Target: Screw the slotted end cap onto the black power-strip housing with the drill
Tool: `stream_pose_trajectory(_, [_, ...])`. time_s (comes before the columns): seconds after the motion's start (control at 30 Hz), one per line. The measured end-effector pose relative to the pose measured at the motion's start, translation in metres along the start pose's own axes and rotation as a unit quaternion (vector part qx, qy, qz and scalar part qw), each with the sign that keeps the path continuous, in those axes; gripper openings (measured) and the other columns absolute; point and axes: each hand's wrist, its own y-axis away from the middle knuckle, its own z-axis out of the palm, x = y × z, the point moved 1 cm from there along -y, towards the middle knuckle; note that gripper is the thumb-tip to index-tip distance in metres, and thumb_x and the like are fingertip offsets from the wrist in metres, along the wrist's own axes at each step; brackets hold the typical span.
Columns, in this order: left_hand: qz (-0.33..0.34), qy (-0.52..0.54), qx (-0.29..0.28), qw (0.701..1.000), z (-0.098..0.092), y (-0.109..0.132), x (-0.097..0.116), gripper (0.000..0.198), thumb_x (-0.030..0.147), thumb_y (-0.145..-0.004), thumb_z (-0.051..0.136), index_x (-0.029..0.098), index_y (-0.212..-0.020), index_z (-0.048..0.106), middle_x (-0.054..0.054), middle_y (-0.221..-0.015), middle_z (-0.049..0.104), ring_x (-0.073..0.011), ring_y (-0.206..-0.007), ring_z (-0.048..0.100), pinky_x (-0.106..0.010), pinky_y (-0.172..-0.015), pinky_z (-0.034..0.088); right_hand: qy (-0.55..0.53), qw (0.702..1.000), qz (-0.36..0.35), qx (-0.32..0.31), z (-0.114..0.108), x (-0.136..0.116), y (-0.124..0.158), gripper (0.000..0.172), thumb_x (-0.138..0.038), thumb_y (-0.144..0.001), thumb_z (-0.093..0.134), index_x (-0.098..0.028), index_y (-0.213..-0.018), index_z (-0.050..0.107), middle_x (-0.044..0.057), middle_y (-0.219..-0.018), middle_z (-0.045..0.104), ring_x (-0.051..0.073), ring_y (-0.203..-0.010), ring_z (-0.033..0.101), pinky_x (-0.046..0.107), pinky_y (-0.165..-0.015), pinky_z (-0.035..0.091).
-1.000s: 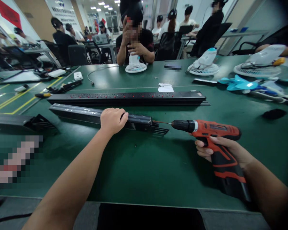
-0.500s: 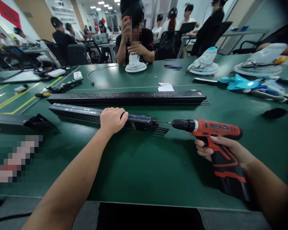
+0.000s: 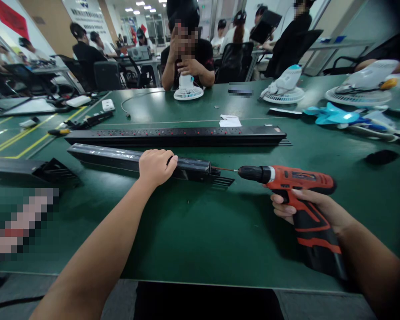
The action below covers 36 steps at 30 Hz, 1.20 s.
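Note:
My left hand (image 3: 156, 168) is closed over the top of a long black metal bar (image 3: 110, 156) lying on the green table, its fingers wrapped round the far side. At the bar's right end, several thin dark prongs stick out. My right hand (image 3: 306, 206) grips an orange and black cordless drill (image 3: 303, 178) by its handle. The drill's long thin bit (image 3: 226, 169) points left and reaches the end of the bar; whether its tip sits in a screw is hidden. Behind lies a second long black bar, a power strip (image 3: 173, 135) with red dots along its top.
Another dark bar (image 3: 13, 171) lies at the left. A screwdriver (image 3: 58, 132) rests by the strip's left end. Across the table a person leans over a white fan part (image 3: 188, 92). More fan parts (image 3: 283, 91) and blue fan blades (image 3: 333, 114) lie at the back right.
My hands, the bar and the drill stay practically still. In the background, a person has raised and tilted a dark laptop.

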Motion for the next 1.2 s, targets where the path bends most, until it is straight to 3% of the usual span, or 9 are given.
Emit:
stream_pose_trajectory(0.9, [0.007,-0.004,0.007,1.000,0.0009,0.0004,-0.0002,0.048,0.042,-0.104,0.038,0.021,-0.085,0.077,-0.006,-0.077,0.074,-0.0261,-0.073,0.065,-0.042,-0.072,0.040,0.004,1.000,0.015,-0.009,-0.0074,0.0019,-0.0015,0.027,-0.039,-0.061,0.054,-0.023,-0.083,0.055,-0.003,-0.055,0.049,0.011,-0.048,0.036,0.023,-0.040,0.037])
stream_pose_trajectory(1.2, [0.004,-0.003,0.007,1.000,0.0012,0.0003,-0.0004,0.049,0.042,-0.104,0.037,0.021,-0.085,0.077,-0.006,-0.077,0.075,-0.0264,-0.074,0.065,-0.042,-0.073,0.040,-0.003,1.000,0.006,0.013,-0.0033,0.0007,-0.0007,0.031,-0.037,-0.059,0.057,-0.024,-0.087,0.054,-0.001,-0.062,0.052,0.010,-0.048,0.036,0.022,-0.039,0.037])
